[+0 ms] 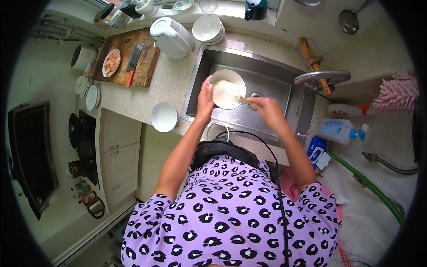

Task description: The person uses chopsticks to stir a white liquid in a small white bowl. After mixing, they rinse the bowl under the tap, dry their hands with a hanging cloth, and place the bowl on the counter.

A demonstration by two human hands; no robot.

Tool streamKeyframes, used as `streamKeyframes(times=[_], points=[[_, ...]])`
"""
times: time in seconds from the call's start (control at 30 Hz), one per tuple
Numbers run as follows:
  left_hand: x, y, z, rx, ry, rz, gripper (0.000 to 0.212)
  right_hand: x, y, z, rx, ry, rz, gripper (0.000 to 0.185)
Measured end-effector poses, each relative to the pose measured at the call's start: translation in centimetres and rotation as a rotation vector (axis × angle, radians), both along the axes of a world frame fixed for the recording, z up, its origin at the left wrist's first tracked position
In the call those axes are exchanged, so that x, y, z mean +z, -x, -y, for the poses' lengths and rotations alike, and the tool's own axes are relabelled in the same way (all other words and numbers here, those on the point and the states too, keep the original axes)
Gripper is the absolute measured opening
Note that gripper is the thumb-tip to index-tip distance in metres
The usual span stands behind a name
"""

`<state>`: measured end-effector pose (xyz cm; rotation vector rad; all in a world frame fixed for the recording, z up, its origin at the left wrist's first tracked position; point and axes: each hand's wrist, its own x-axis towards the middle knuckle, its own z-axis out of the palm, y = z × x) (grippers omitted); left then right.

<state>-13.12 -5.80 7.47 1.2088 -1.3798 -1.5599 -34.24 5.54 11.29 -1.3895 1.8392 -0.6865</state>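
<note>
Over the stainless steel sink [263,70], my left hand [205,101] grips the side of a white bowl [244,87]. Pale flour-like powder [227,91] lies inside it. My right hand [268,111] is closed on the handle of a thin utensil, whose far end dips into the powder at the bowl's right side; its kind cannot be told. A second white bowl [164,116], with something whitish in it, stands on the counter left of the sink. Part of my left palm is hidden behind the held bowl.
A wooden cutting board [113,40] at the left bears a cleaver [135,58] and a plate of pale pink meat pieces [111,63]. A white electric kettle [173,38] and stacked bowls [207,29] stand behind. The faucet [322,76] arches at the sink's right; bottles [337,130] stand beyond.
</note>
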Motion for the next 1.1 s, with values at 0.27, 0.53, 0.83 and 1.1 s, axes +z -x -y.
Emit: streamKeyframes(times=[0.27,0.53,0.83,1.1], points=[[-0.1,-0.3,-1.0,-0.052,-0.23,-0.272,0.067,-2.4,0.2,-0.2,-0.148,-0.207,0.543,0.046],[2.0,-1.5,0.1,-0.297,-0.361,-0.309,0.074,1.7,3.1,1.4,-0.028,-0.217,0.693,0.047],[1.8,-1.3,0.5,-0.162,-0.406,-0.122,0.064,4.4,-0.8,-0.3,0.203,0.23,-0.343,0.042],[2.0,-0.6,-0.1,-0.005,-0.292,-0.093,0.062,4.9,-2.8,0.5,0.212,0.015,-0.336,0.035]])
